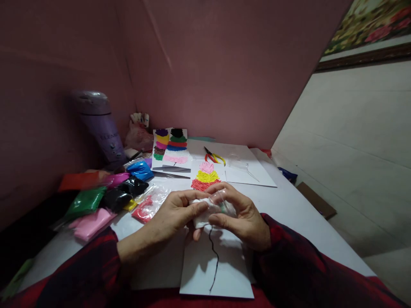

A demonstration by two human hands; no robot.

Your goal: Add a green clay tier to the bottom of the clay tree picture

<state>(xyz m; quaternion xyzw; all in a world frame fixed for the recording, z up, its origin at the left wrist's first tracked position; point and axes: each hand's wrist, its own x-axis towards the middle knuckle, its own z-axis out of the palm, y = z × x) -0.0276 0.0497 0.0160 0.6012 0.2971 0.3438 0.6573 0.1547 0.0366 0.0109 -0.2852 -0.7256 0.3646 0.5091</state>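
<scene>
Between my two hands is a packet of white clay [202, 212], soft-looking and wrapped in clear plastic. My left hand [180, 209] pinches its left end with thumb and fingers. On the other end, my right hand [244, 216] grips the clear wrapper, its thumb along the lower edge. Below the packet lies a white card [199, 269] with a wavy dark line running down it. The card's upper part carries bands of pink, yellow and red clay [207, 176], partly hidden behind my fingers.
Several coloured clay packets [85, 201] are heaped at the left, near a purple bottle [102, 128]. Two cards with colour bands [175, 147] lean at the back. Red-and-yellow-handled pliers [215, 158] rest on a white board [257, 171]. An opened packet with red clay [144, 209] lies beside my left hand.
</scene>
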